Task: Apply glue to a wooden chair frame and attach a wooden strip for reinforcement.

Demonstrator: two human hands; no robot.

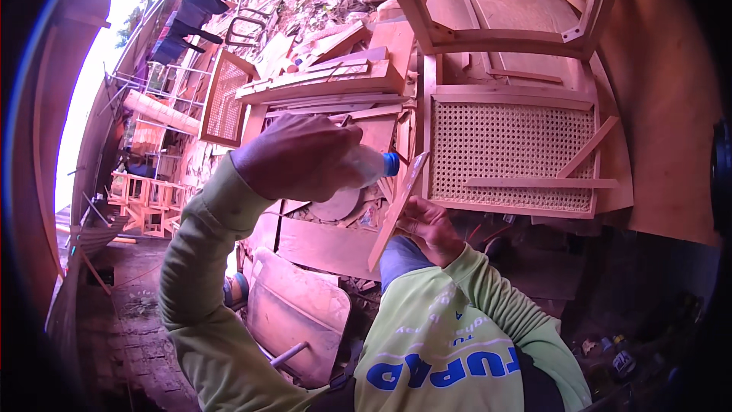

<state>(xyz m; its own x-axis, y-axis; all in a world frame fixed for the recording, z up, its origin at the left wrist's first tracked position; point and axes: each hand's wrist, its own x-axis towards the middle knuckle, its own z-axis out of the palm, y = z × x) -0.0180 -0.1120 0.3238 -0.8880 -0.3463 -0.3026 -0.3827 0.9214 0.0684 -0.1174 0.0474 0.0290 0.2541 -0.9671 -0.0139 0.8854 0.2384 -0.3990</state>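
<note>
My left hand [293,156] is closed round a clear plastic bottle [364,166] with a blue cap. The bottle lies tipped sideways, its cap pointing right toward a thin wooden strip [393,217]. That strip slants upward, pinched near its middle by the fingers of my right hand [433,229]. A pale streak runs along the strip's upper part. Just right of the strip is a wooden frame with a woven cane panel [511,145], lying flat. Two loose wooden slats rest on it, one of them a long slat [541,183] near its front edge.
A wooden chair frame [503,42] rises at the back right. Stacked boards [328,84] and scraps lie beyond my hands. Another cane-panelled frame [225,99] leans at the left. Below my left arm stands a worn chair [301,313]. Stools [152,202] stand farther left.
</note>
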